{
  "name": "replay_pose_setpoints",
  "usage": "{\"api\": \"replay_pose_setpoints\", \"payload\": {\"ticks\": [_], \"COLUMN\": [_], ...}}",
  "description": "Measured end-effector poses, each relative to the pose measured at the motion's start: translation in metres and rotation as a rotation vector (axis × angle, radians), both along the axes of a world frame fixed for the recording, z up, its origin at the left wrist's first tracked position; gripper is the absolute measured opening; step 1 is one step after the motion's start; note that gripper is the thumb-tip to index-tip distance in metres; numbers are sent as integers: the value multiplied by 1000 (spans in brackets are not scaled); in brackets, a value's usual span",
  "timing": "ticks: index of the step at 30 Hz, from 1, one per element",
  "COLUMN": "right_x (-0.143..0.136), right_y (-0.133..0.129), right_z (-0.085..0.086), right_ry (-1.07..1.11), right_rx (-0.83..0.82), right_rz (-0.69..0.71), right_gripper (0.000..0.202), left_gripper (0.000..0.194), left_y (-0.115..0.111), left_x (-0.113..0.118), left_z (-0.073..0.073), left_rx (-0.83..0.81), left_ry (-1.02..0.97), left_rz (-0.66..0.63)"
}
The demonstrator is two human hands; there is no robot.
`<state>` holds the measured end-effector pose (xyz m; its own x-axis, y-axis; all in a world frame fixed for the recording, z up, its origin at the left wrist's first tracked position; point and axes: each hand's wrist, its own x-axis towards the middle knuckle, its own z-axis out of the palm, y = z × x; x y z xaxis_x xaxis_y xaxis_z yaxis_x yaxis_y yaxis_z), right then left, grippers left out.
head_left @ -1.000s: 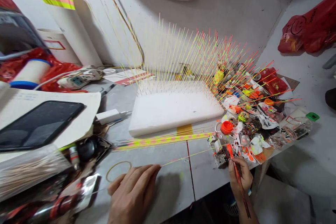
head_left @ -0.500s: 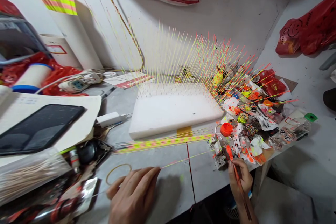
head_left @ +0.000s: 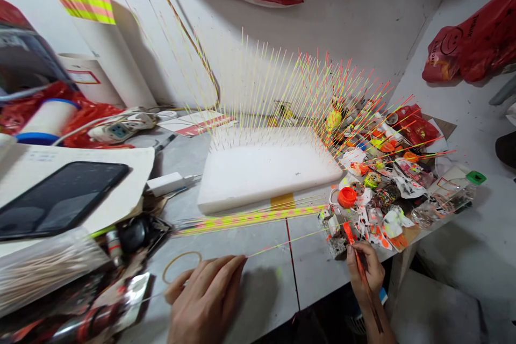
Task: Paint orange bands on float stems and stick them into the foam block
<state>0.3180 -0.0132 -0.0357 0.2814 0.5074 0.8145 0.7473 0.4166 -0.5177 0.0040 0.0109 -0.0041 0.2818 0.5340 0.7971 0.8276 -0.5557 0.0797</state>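
My left hand (head_left: pixel 205 298) is closed on a thin striped stick (head_left: pixel 278 245), its fingers pinched together low over the table. The yellow and pink stick runs rightward to a paint-spattered block (head_left: pixel 336 234). In my right hand (head_left: pixel 368 269) is a paintbrush (head_left: pixel 360 263) with an orange-red head, its tip close to the block and the stick's far end. Whether the bristles touch the stick I cannot tell. Behind the hands, a bundle of similar striped sticks (head_left: pixel 258 219) lies flat. A white foam block (head_left: pixel 266 172) holds many thin coloured sticks standing upright.
Paint-smeared caps, bottles and scraps crowd the right side, including an orange-red cap (head_left: pixel 347 197). A phone (head_left: pixel 68 196) rests on an open notebook (head_left: pixel 137 172) at left, above a bag of wooden sticks (head_left: pixel 44 269). A rubber band (head_left: pixel 181 258) lies beside my left hand.
The brush in my right hand has shifted slightly left. My left hand stays in place on the stick. The whole view has moved very slightly.
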Motion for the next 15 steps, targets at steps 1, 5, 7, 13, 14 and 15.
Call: {"api": "replay_pose_setpoints", "payload": {"ticks": [1,5,7,13,14,15], "right_x": [0,1,1,2,2,2], "right_y": [0,0,1,1,1,1], "right_z": [0,-2,-1,-2,-3,-4], "right_ry": [-5,-13,-11,14,22,35], "right_rx": [-8,-28,-30,-34,-33,-37], "right_rz": [-4,-1,4,-11,-17,-26], "right_gripper": [6,8,9,10,11,12], "left_gripper": [16,16,16,16,16,16], "left_y": [0,0,0,0,0,0], "left_x": [0,1,1,-1,-1,-1], "left_z": [0,1,0,-2,-2,-2], "left_rx": [3,5,3,-9,-11,-14], "left_ry": [3,-1,-2,-2,-4,-7], "left_rz": [0,6,4,7,10,13]}}
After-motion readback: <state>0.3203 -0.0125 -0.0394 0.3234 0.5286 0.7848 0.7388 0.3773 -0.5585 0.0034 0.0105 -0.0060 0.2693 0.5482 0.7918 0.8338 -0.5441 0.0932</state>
